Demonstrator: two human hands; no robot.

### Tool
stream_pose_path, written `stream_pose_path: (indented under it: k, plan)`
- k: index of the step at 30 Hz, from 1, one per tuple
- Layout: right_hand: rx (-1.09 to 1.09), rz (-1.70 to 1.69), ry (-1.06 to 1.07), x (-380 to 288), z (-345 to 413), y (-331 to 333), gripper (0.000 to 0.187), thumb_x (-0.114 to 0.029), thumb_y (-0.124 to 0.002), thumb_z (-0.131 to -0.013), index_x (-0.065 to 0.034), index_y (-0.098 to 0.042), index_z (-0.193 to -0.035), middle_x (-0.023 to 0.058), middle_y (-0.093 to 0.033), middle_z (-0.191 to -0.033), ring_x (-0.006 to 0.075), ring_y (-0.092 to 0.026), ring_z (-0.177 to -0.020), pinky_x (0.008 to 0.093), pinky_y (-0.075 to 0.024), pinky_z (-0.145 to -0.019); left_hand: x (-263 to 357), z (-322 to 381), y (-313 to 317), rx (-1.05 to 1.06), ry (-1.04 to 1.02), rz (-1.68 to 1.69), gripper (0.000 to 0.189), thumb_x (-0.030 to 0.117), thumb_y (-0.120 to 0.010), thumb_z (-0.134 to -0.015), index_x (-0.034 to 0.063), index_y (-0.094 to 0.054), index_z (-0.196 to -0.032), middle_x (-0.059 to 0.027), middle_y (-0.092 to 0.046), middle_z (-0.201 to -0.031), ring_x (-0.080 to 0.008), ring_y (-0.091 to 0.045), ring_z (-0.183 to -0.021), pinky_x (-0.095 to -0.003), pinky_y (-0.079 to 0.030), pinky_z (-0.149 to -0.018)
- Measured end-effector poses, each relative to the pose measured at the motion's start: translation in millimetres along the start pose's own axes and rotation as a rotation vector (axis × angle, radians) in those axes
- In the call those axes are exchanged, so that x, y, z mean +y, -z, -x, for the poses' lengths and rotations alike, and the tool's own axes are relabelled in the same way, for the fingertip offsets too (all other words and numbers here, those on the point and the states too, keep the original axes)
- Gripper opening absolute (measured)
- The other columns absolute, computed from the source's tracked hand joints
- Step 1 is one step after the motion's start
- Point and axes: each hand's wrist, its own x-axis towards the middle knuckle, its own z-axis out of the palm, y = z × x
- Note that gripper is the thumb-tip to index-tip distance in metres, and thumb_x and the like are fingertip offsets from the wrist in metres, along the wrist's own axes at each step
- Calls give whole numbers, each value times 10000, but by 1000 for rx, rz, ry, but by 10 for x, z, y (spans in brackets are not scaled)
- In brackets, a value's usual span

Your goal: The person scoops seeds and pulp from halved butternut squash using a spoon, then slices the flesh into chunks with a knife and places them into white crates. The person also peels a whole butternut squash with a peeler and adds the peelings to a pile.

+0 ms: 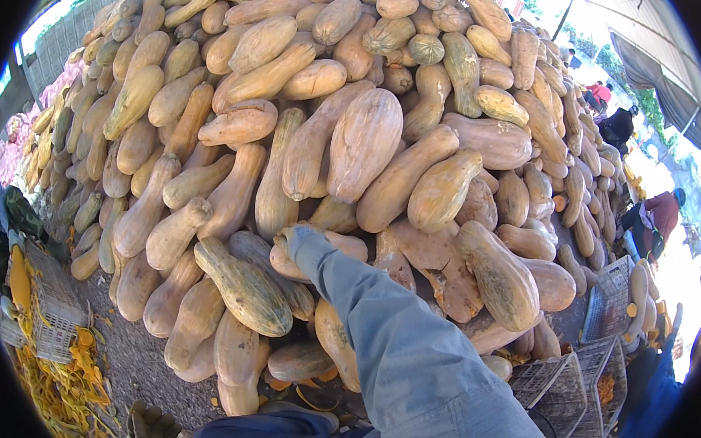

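A tall heap of tan butternut-type squashes rises in front of me. My right hand, at the end of a grey-blue sleeve, reaches into the lower middle of the heap and touches a pale tan squash; the sleeve hides part of that squash, and whether my fingers grip it does not show. A green-streaked squash lies just left of the hand. Near the bottom edge is my left hand in a dark glove, low over the ground, its fingers apart and no object visible in it.
Plastic crates and orange peelings lie at left beside a co-worker holding a peeled orange squash. More crates stand at lower right. Another person bends at the right. A broken squash sits in the heap.
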Motion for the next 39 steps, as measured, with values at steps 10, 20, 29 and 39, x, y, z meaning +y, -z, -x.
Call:
stream_pose_path:
  k: [10, 20, 29, 39]
  plan:
    - [411, -61, 9, -386, 1038, -71, 311, -348, -604, -849, -94, -696, -1004, 103, -631, -1126, 314, -547, -1117, 493, -389, -992, -313, -91, 184, -30, 32, -31, 358, 308, -552, -994, 4, -648, -1156, -128, -687, -966, -264, -635, -841, -420, -515, -786]
    - [781, -25, -325, 1894, 1075, 736, 197, -244, -623, -868, -90, -681, -978, 168, -645, -1104, 359, -611, -999, 484, -490, -867, -166, -276, -752, -119, -36, -285, 287, 286, -647, -964, 36, -653, -1105, -116, -692, -923, -239, -654, -816, -391, -538, -710]
    - [611, -50, -925, 2905, 1063, 1944, 765, -405, -679, -843, -88, -404, -1482, 276, -512, -1382, 416, -516, -1262, 451, -419, -1061, -175, -1591, 648, 340, -11, -507, 139, 200, -629, -941, 73, -594, -984, -9, -518, -688, -141, -486, -496, -315, -403, -418]
    - [681, -109, -1029, 3469, 903, 1617, 856, -469, -699, -831, -96, -337, -1511, 266, -387, -1494, 427, -419, -1355, 472, -374, -1102, -545, -1422, 2106, 510, 159, -973, 141, 187, -633, -931, 62, -607, -991, -24, -546, -709, -149, -515, -525, -314, -428, -442]
